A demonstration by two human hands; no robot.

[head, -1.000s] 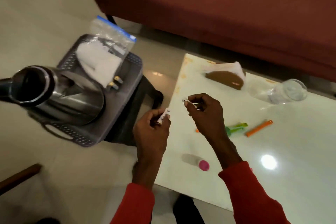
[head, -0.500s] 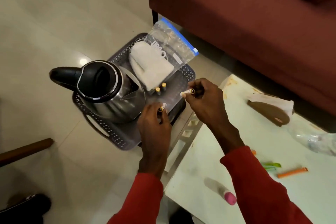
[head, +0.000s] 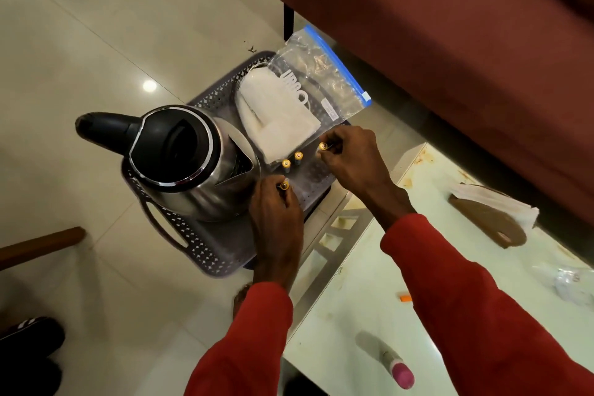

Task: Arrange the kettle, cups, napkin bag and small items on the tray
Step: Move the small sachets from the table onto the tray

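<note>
The grey perforated tray [head: 205,254] sits on the pale tiled floor [head: 96,26], just beside the corner of the white tabletop [head: 369,315]. On it the steel kettle [head: 189,164] stands upright at the left side, its black handle [head: 103,125] reaching out past the tray's edge and its spout turned toward the tray's middle. The clear napkin bag [head: 302,96] with a blue zip strip lies at the far side of the tray, white napkins inside, its upper corner hanging over the rim toward the dark red sofa [head: 450,42]. Two small batteries [head: 292,161] with yellow tips stand upright on the tray, just beside the near edge of the bag.

The left hand [head: 276,219] pinches another yellow-tipped battery [head: 284,185] between thumb and fingertips, close by the kettle's spout side and low over the tray; whether its base touches the tray cannot be told. The right hand [head: 350,157] pinches a fourth battery [head: 323,146] near the bag's lower corner, to the right of the standing pair. Both arms wear red sleeves [head: 466,299].

On the tabletop lie a brown wooden napkin holder [head: 488,222] with white paper in it, a crumpled clear plastic piece [head: 569,280], a small orange item [head: 405,298], partly hidden by the right sleeve, and a pink-capped tube [head: 392,363] at the near edge.
</note>
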